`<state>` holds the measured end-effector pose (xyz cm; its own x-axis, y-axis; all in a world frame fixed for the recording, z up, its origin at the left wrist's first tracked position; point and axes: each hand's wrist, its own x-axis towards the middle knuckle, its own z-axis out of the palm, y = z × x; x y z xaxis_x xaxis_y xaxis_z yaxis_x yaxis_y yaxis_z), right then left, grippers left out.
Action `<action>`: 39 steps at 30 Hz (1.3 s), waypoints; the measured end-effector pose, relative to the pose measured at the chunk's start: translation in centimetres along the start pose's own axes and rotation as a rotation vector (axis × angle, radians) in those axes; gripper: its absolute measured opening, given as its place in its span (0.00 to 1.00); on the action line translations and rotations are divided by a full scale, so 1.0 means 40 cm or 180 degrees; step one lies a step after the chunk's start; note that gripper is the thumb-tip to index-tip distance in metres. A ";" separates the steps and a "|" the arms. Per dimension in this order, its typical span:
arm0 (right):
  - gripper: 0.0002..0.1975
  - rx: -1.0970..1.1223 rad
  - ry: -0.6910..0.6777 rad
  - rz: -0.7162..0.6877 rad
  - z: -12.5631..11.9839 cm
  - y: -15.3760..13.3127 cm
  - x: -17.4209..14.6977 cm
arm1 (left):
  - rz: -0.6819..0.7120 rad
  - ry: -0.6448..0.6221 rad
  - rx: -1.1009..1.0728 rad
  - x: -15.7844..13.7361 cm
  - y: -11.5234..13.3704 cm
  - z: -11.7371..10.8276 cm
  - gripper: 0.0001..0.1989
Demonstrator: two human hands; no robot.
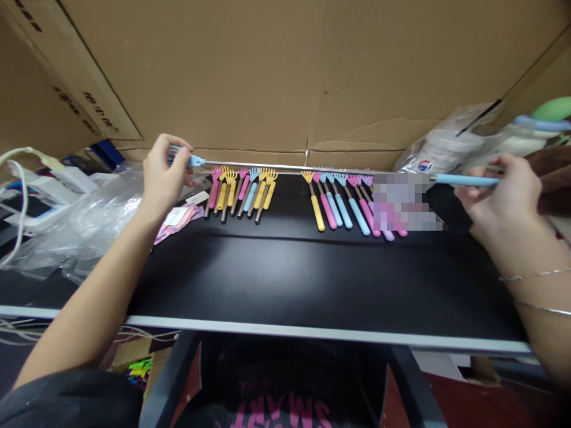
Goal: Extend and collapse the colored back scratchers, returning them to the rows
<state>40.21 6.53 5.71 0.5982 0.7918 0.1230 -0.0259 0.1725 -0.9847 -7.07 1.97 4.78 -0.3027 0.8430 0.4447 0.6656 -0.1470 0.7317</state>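
A blue telescopic back scratcher [285, 167] is stretched out lengthwise above the back of the black table. My left hand [166, 169] grips its claw end, with the claw mostly hidden behind the fingers. At the other end, my right hand [504, 199] is closed around the light blue handle. Beneath the rod lie two groups of back scratchers: a left group [243, 193] in pink, yellow and blue, with short metal tubes showing, and a right group [341, 202] in yellow, pink, blue and purple, fanned side by side. A blurred patch covers part of the right group.
Clear plastic bags [84, 214] and colourful cards [181, 220] lie on the left, near white power strips [66, 187]. A bagged plastic cup [446, 151] stands at the back right. Cardboard [312, 71] walls the back. Below is an open box [134, 362] of colourful pieces.
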 end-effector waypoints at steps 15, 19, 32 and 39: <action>0.20 -0.0506 -0.2709 -0.0019 0.061 0.026 -0.185 | 0.0617 -0.2209 -0.0566 -0.115 0.047 0.122 0.18; 0.24 -0.1051 -0.3252 -0.0404 0.066 0.046 -0.219 | 0.0974 -0.2606 -0.0598 -0.163 0.071 0.146 0.17; 0.19 -0.1409 -0.4493 -0.0527 0.085 0.058 -0.229 | 0.1225 -0.1955 0.0100 -0.136 0.084 0.111 0.15; 0.18 -0.0819 -0.2781 -0.1236 0.046 0.014 -0.145 | 0.1046 -0.1305 -0.0923 -0.079 0.051 0.065 0.13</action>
<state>35.25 3.13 4.68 -0.2756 0.8790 0.3891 0.2835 0.4611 -0.8408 -2.96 0.36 3.53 0.2138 0.8519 0.4781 0.4490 -0.5204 0.7263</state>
